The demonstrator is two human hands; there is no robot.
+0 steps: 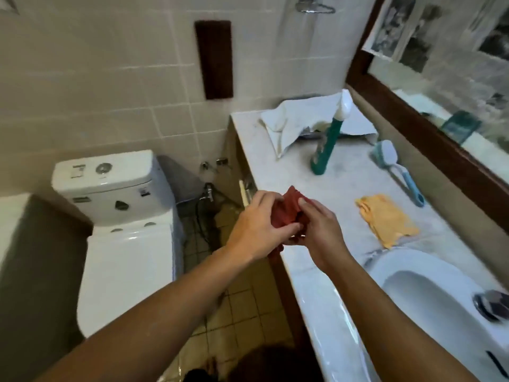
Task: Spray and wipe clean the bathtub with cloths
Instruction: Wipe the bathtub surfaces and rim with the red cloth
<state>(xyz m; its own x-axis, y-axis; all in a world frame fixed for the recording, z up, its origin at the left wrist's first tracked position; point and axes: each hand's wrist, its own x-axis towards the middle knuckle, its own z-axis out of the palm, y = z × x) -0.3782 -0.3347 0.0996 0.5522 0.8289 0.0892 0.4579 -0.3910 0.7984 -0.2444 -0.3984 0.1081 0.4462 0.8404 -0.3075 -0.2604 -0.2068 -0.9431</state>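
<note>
A dark red cloth [286, 209] is bunched between both hands above the left edge of the marble counter [278, 166]. My left hand [256, 227] grips it from the left, thumb and fingers curled into the folds. My right hand [316, 230] pinches it from the right. A green spray bottle [326, 144] with a white head stands upright on the counter behind the hands. A yellow cloth [385, 219] lies flat on the counter to the right. The bathtub's white corner [11, 213] shows at the far left edge.
A white crumpled towel [292, 122] lies at the counter's back. A blue scrub brush [396, 166] lies near the mirror [454, 86]. The white sink basin [429, 301] is at lower right. A white toilet [121, 216] stands left of the counter on the tiled floor [245, 304].
</note>
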